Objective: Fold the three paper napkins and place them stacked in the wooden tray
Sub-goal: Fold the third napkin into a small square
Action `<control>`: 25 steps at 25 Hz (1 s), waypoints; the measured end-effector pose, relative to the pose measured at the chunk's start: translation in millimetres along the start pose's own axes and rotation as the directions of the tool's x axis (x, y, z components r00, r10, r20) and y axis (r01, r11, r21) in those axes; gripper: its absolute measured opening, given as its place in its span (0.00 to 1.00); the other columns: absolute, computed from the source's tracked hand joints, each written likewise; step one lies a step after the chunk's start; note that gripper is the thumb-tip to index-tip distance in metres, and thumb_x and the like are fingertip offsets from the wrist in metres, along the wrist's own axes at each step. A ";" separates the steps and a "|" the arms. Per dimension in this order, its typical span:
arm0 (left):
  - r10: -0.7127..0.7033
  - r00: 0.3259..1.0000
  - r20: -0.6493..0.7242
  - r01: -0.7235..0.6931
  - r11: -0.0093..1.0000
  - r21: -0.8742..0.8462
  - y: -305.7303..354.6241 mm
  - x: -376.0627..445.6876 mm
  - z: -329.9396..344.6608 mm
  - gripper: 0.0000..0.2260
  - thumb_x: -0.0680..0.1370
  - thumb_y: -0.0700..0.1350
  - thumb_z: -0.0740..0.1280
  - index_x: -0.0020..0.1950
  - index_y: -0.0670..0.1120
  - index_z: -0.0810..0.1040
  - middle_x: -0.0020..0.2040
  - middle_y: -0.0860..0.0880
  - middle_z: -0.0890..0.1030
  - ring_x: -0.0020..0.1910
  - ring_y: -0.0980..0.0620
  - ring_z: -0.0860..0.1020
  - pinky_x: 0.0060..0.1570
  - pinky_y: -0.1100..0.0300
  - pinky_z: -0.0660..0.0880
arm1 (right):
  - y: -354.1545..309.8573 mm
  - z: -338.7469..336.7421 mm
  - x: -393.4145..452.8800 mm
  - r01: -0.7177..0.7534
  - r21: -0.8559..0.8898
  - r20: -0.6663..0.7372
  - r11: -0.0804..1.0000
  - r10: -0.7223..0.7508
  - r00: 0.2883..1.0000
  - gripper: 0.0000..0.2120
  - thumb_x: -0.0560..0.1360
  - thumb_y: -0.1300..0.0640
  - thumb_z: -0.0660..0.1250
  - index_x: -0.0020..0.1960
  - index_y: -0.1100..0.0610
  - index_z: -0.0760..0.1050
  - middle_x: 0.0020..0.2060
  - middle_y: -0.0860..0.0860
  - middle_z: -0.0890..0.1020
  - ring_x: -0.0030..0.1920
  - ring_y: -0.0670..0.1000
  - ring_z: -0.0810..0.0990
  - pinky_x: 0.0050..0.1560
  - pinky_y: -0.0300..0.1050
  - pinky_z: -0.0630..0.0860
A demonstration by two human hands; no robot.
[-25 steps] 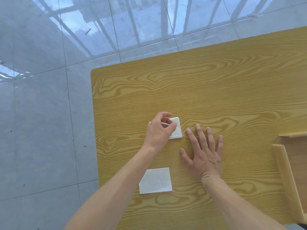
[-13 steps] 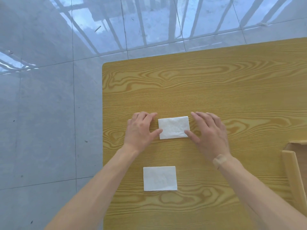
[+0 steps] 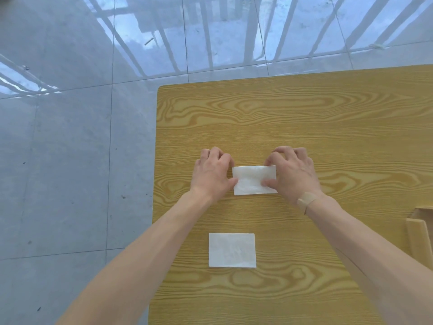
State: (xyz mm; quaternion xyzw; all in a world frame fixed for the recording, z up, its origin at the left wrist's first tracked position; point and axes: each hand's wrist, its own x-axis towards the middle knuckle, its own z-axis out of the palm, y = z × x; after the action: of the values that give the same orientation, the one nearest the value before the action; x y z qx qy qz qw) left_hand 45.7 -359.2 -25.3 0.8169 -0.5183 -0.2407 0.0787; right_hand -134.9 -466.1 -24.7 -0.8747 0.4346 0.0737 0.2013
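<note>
A white paper napkin (image 3: 251,180) lies on the wooden table (image 3: 304,118), its far edge lifted a little. My left hand (image 3: 212,174) pinches its left end with thumb and fingers. My right hand (image 3: 293,173) grips its right end, thumb on top near the front corner. A second white napkin (image 3: 232,250), folded flat, rests nearer to me, untouched. A corner of the wooden tray (image 3: 419,235) shows at the right edge. A third napkin is not in view.
The table's left edge (image 3: 155,184) runs just left of my left hand, with glossy grey floor tiles (image 3: 70,160) beyond it. A plaster strip sits on my right wrist (image 3: 307,200).
My left hand let go of the napkin's top and moved to its left end. My right hand came off the table onto its right end. Both hands now curl and lift the far edge.
</note>
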 end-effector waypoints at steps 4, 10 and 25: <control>-0.007 0.998 0.056 0.008 1.000 -0.018 5.0 4.5 -7.3 0.11 0.73 0.49 0.71 0.53 0.50 0.75 0.55 0.50 0.74 0.58 0.47 0.68 0.58 0.51 0.69 | -5.4 -5.8 10.9 -0.001 -0.007 0.057 1.000 0.001 0.998 0.21 0.66 0.45 0.76 0.54 0.48 0.70 0.58 0.47 0.75 0.58 0.55 0.64 0.52 0.49 0.63; -0.008 0.992 0.123 0.041 0.962 -0.271 7.8 -0.3 -10.2 0.06 0.73 0.41 0.69 0.46 0.48 0.73 0.42 0.53 0.78 0.45 0.48 0.76 0.49 0.50 0.74 | -3.6 -3.0 4.2 -0.020 0.054 0.101 0.998 0.015 0.995 0.19 0.69 0.44 0.73 0.58 0.43 0.74 0.52 0.46 0.74 0.56 0.54 0.64 0.53 0.49 0.63; -0.167 0.973 0.158 0.225 0.545 -0.808 -13.9 -53.3 -22.4 0.07 0.74 0.41 0.73 0.40 0.53 0.80 0.35 0.46 0.76 0.31 0.55 0.68 0.32 0.67 0.66 | -22.7 5.3 -50.9 -0.053 0.713 -0.085 0.699 0.161 0.983 0.10 0.68 0.54 0.77 0.40 0.42 0.78 0.38 0.38 0.80 0.35 0.35 0.73 0.40 0.40 0.66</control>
State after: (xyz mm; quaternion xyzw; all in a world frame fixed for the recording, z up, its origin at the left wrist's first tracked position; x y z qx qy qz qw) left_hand 49.1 -308.5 5.6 0.7311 -0.2550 -0.4861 0.4051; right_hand -147.8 -414.5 -7.5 -0.7066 0.4927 -0.1491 0.4855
